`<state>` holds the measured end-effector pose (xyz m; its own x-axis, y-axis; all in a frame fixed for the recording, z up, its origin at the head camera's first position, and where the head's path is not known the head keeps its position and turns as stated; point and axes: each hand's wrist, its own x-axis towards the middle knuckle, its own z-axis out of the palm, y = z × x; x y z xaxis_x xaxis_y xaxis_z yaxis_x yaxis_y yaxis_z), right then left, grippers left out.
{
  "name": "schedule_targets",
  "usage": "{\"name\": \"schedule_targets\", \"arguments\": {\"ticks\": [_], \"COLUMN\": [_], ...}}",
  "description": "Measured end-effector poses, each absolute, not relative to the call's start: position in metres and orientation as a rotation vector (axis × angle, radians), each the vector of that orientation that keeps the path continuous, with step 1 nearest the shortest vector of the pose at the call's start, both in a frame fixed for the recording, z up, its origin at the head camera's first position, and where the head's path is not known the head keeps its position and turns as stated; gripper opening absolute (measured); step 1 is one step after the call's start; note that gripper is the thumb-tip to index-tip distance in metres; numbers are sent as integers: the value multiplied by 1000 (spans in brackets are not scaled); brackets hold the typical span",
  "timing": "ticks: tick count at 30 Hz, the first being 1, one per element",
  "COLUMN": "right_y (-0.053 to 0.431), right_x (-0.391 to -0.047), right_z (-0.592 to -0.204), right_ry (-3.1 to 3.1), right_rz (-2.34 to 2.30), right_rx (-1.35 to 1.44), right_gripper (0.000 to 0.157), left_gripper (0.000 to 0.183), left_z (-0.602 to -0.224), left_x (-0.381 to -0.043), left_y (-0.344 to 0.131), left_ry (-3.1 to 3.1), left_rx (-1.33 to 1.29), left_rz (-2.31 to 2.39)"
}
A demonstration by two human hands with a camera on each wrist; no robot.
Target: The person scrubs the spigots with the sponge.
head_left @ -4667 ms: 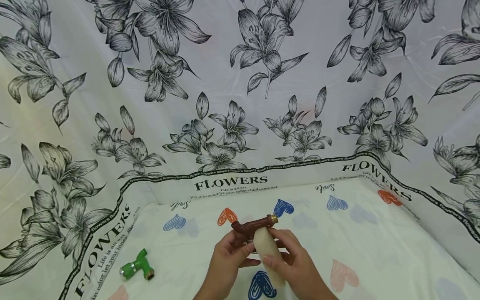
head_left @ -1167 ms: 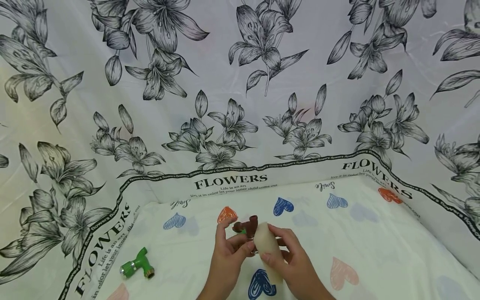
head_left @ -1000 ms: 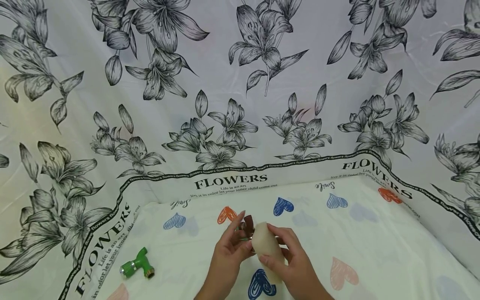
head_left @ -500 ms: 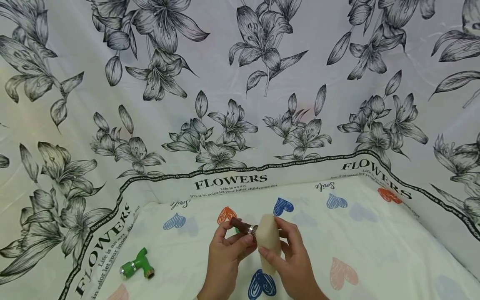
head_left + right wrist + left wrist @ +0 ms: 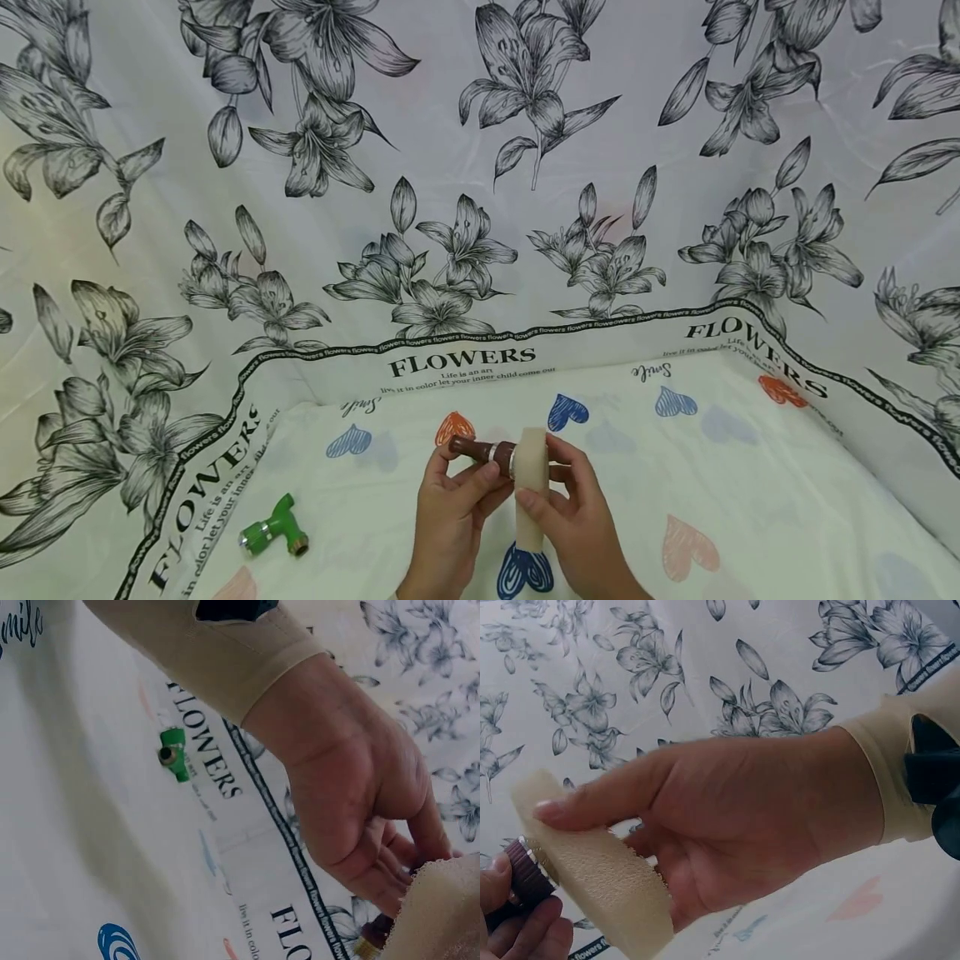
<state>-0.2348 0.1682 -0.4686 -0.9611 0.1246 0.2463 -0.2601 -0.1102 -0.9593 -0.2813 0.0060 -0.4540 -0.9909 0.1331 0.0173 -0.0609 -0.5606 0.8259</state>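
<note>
Both hands are together over the cloth. My left hand (image 5: 453,508) grips a brown tap (image 5: 474,450) with silvery bands, its narrow end pointing left. The brass threaded end of the tap (image 5: 367,948) shows in the right wrist view, below the left hand (image 5: 352,780). A beige sponge (image 5: 531,483) stands nearly upright in my right hand (image 5: 583,512), thumb on the near side and fingers behind. Its face touches the tap's ridged end. The left wrist view shows the right hand (image 5: 757,810) pinching the sponge (image 5: 604,862) beside the tap (image 5: 529,874).
A green tap (image 5: 273,529) with a silvery collar and brass end lies to the left on the white heart-printed cloth (image 5: 622,500). Flower-printed fabric (image 5: 600,150) rises behind and at both sides.
The brown tap has turned in my left hand; its brass end pointed right earlier, and now its narrow end points left. The sponge has swung from leaning to nearly upright.
</note>
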Motion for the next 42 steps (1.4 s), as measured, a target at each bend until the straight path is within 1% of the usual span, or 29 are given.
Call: {"name": "schedule_targets", "arguments": {"ticks": [5, 9, 15, 19, 22, 26, 29, 33, 35, 39, 42], "right_y": [161, 160, 173, 181, 179, 170, 162, 155, 154, 153, 153], "right_x": [-227, -226, -239, -245, -243, -236, -230, -226, -226, -228, -230], "right_z": [-466, -467, -471, -476, -477, -474, -472, -469, -468, -468, -469], "right_ry": [-1955, -1993, -2011, -1961, -1954, -1951, -1981, -2020, -2028, -2067, -2082], "right_rz": [1948, 1818, 1913, 2039, 2105, 2144, 2090, 1971, 1938, 1908, 1902], "right_rx": [214, 249, 149, 82, 68, 108, 138, 172, 196, 244, 268], "right_gripper": [72, 75, 72, 68, 65, 65, 67, 69, 69, 68, 68], "left_gripper": [44, 44, 48, 48, 46, 50, 50, 48, 52, 70, 74], "left_z": [-457, -457, -458, -458, -456, -455, -454, -453, -453, -451, -448], "left_x": [-282, -282, -280, -278, -277, -279, -279, -280, -280, -280, -282], "left_y": [8, 7, 5, 4, 3, 2, -1, -7, -10, -15, -21], "left_ry": [1451, 1465, 1401, 1374, 1397, 1455, 1492, 1522, 1537, 1603, 1698], "left_rx": [78, 63, 101, 156, 178, 128, 64, 48, 72, 172, 246], "left_rz": [2693, 2680, 2667, 2644, 2633, 2640, 2646, 2646, 2638, 2594, 2543]}}
